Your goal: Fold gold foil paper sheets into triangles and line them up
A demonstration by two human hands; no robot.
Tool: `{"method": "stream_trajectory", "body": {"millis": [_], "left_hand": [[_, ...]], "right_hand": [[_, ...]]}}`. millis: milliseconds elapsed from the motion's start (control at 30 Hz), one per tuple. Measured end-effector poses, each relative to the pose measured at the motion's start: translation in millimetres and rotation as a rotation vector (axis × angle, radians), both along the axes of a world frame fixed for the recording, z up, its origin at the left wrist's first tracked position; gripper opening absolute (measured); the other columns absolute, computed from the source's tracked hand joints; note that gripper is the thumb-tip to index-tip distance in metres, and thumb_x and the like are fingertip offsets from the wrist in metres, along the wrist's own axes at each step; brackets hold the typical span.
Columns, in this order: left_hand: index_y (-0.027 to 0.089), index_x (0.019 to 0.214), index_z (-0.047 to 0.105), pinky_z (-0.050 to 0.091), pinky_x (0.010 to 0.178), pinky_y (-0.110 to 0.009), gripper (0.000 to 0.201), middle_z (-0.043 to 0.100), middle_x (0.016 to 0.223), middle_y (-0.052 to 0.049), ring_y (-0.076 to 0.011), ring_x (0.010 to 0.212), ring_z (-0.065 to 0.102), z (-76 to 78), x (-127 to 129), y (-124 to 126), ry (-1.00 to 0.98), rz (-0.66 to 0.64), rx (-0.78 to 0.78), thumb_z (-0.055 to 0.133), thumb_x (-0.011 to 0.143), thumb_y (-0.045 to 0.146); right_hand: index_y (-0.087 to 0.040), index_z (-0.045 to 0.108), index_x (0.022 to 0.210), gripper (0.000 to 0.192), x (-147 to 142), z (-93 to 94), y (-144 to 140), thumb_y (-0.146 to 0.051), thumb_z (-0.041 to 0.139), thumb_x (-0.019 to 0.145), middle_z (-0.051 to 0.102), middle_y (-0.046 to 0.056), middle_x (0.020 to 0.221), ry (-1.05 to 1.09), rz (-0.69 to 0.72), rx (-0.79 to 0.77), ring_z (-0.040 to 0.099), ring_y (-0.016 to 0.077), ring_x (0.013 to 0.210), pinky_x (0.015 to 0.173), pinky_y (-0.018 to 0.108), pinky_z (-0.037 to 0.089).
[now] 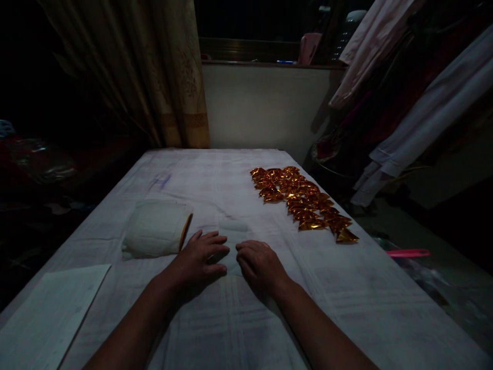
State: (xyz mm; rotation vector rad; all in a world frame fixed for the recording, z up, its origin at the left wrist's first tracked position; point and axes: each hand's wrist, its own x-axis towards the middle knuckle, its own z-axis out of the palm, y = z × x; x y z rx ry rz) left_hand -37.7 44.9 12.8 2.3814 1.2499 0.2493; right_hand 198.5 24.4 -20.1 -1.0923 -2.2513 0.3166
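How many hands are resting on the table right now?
2: the left hand beside the white bundle, the right hand next to it, both flat on the table.

- Left hand [200, 259]: palm down, lying flat, fingers stretched forward and slightly spread, tips pointing right and away; it holds nothing.
- Right hand [259, 264]: palm down, fingers curled under at the knuckles, tips turned toward the left hand; whether it pinches anything cannot be told.
- The two hands lie close together, a narrow gap between the fingertips.
- Both forearms are bare and run in from the bottom edge, converging toward the hands.
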Motion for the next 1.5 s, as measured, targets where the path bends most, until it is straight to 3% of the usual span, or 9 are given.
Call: {"method": "stream_trajectory", "body": {"millis": [67,233,467,633,867,1100,1200,1333,1500], "left_hand": [[0.031,0.128,0.066,0.016,0.121,-0.062,0.05,0.055,0.15,-0.008,-0.0326,0.146,0.04,0.8,-0.7,-0.8,0.017,-0.014,0.004,0.08,0.081,0.038],[0.027,0.122,0.065,0.021,0.12,-0.057,0.04,0.061,0.143,-0.008,-0.0298,0.141,0.046,-3.7,1.8,-2.3,-0.012,0.007,0.064,0.076,0.084,0.035],[0.025,0.108,0.067,0.027,0.117,-0.055,0.019,0.069,0.13,-0.006,-0.0275,0.13,0.056,-7.2,9.1,-2.5,-0.103,0.084,0.13,0.065,0.09,0.031],[0.025,0.105,0.068,0.029,0.117,-0.055,0.018,0.071,0.127,-0.006,-0.0277,0.129,0.057,-10.1,8.9,0.1,-0.142,0.11,0.13,0.06,0.093,0.035],[0.027,0.105,0.074,0.023,0.119,-0.06,0.023,0.077,0.113,-0.005,-0.0297,0.127,0.06,-5.2,10.1,0.2,-0.182,0.124,0.027,0.057,0.094,0.04],[0.023,0.083,0.071,0.034,0.114,-0.053,0.03,0.077,0.097,-0.004,-0.0248,0.102,0.07,0.0,24.2,-7.1,-0.18,0.167,0.057,0.052,0.096,0.043],[0.024,0.098,0.072,0.032,0.116,-0.053,0.026,0.077,0.098,-0.004,-0.0227,0.092,0.07,-0.7,24.1,-6.7,-0.191,0.176,0.061,0.055,0.095,0.043],[0.026,0.119,0.069,0.031,0.117,-0.052,0.037,0.075,0.116,-0.006,-0.0269,0.109,0.067,-3.1,20.6,-4.3,-0.19,0.135,0.072,0.067,0.087,0.046],[0.026,0.106,0.073,0.036,0.113,-0.052,0.022,0.077,0.103,-0.004,-0.0252,0.099,0.069,-8.9,28.1,-6.0,-0.181,0.206,0.135,0.059,0.093,0.036]], "right_hand": [[-0.023,0.069,0.096,0.01,1.4,1.4,-1.5,-0.019,0.063,0.088,0.074,0.007,0.115,0.004,0.016,-0.027,0.067,0.023,0.11,0.093,0.038,0.049],[-0.02,0.065,0.122,0.046,0.1,3.9,-4.5,-0.034,0.078,0.08,0.066,0.013,0.133,-0.059,0.062,-0.035,0.059,0.0296,0.121,0.099,0.046,0.045],[-0.02,0.061,0.124,0.04,-4.2,2.9,-3.1,-0.023,0.068,0.085,0.071,0.012,0.12,-0.06,-0.001,-0.034,0.064,0.0272,0.111,0.095,0.044,0.048],[-0.019,0.063,0.124,0.035,-1.3,-0.4,-1.8,-0.02,0.059,0.09,0.074,0.013,0.114,-0.043,-0.005,0.03,0.069,0.0251,0.102,0.088,0.039,0.052],[-0.024,0.072,0.113,0.024,7.9,2.0,-0.4,-0.032,0.055,0.098,0.079,0.008,0.099,0.044,-0.061,-0.022,0.074,0.0221,0.087,0.078,0.031,0.055],[-0.024,0.069,0.121,0.034,12.6,6.8,-2.6,-0.042,0.061,0.093,0.079,0.006,0.096,0.185,-0.067,-0.156,0.073,0.0211,0.083,0.074,0.031,0.056],[-0.025,0.073,0.11,0.026,14.4,8.2,-1.1,-0.039,0.058,0.094,0.077,0.005,0.093,0.151,-0.073,-0.127,0.071,0.0193,0.08,0.072,0.029,0.053],[-0.025,0.074,0.084,0.026,16.5,7.4,2.1,-0.03,0.052,0.097,0.071,0.003,0.075,0.048,-0.197,-0.096,0.065,0.0177,0.072,0.065,0.028,0.046],[-0.023,0.068,0.072,0.017,12.8,2.9,5.0,-0.024,0.065,0.089,0.068,0.005,0.08,-0.096,-0.325,-0.058,0.062,0.022,0.079,0.071,0.033,0.045]]}}
